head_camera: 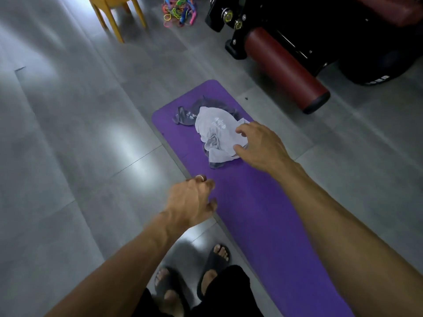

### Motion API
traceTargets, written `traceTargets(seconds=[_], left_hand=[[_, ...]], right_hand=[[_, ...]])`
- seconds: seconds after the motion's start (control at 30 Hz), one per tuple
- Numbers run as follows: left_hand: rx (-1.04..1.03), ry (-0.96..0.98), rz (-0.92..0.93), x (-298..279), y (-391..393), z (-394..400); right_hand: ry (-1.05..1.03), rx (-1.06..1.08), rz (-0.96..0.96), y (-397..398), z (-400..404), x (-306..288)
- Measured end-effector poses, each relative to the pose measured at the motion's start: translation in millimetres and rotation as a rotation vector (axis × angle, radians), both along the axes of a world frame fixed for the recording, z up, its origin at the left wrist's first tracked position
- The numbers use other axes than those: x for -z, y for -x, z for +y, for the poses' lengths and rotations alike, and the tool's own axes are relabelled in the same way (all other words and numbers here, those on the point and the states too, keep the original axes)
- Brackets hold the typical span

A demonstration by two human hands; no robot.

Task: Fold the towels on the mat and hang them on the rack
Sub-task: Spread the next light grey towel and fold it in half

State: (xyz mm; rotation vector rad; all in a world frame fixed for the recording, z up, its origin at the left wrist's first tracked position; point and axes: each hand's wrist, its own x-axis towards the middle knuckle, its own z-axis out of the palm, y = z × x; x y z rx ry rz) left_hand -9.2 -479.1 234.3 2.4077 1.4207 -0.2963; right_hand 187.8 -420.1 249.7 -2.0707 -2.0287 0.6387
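1. I see my right hand (258, 145) spread, fingertips at the light towel (219, 133), gripping nothing.
2. The light towel lies crumpled over a dark towel (190, 113) near the mat's (263, 213) far end.
3. My left hand (192, 202) hangs loosely curled and empty over the mat's left edge.

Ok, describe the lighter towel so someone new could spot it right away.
Find the purple mat on the grey floor. At its far end two crumpled towels are heaped; the light towel lies on top, paler than the dark grey towel beneath.
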Motion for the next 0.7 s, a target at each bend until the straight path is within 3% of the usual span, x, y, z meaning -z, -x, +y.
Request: traceTargets(seconds=[0.17, 0.5, 0.7], left_hand=[[0.057, 0.003, -0.019, 105, -10, 94], [0.272, -0.112, -0.015, 420, -15, 285], [0.48, -0.309, -0.189, 543, -15, 379]], right_hand=[[0.035, 0.079, -0.031, -18, 81, 99], [0.034, 0.22, -0.047, -34, 197, 398], [0.041, 0.243, -0.059, -18, 242, 533]])
